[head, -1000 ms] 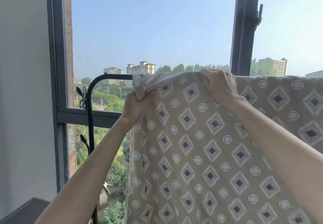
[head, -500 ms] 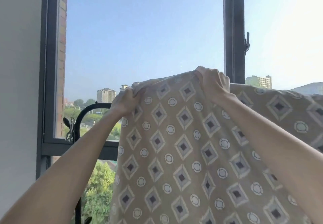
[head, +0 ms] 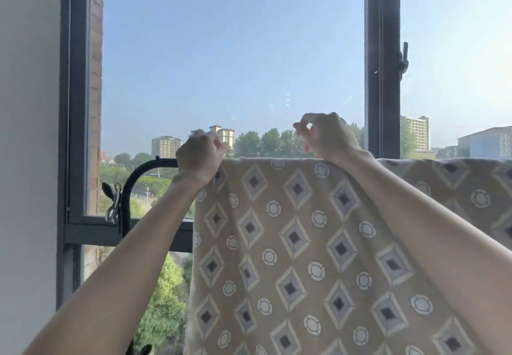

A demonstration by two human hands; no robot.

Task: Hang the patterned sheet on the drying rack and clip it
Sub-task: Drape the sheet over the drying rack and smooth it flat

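Note:
The beige patterned sheet (head: 299, 243) with diamonds and circles hangs over the top bar of the black drying rack (head: 149, 164), its top edge lying flat along the bar. My left hand (head: 199, 155) is curled at the sheet's left corner on the bar; whether it grips fabric is hidden. Fingers of my right hand (head: 327, 138) are curled above the sheet's top edge, thumb and forefinger touching with nothing seen between them, while the wrist rests on the fabric. A metal clip (head: 113, 205) is clamped on the rack's curved left upright.
A dark window frame (head: 382, 63) with a handle stands right behind the rack. The grey wall (head: 27, 160) is at the left. Another dark clip (head: 138, 349) shows low on the rack's post. Trees and buildings lie outside.
Both hands lifted the sheet's bunched top edge, then laid it flat over the bar. The right hand's fingers have come off the fabric and risen above it.

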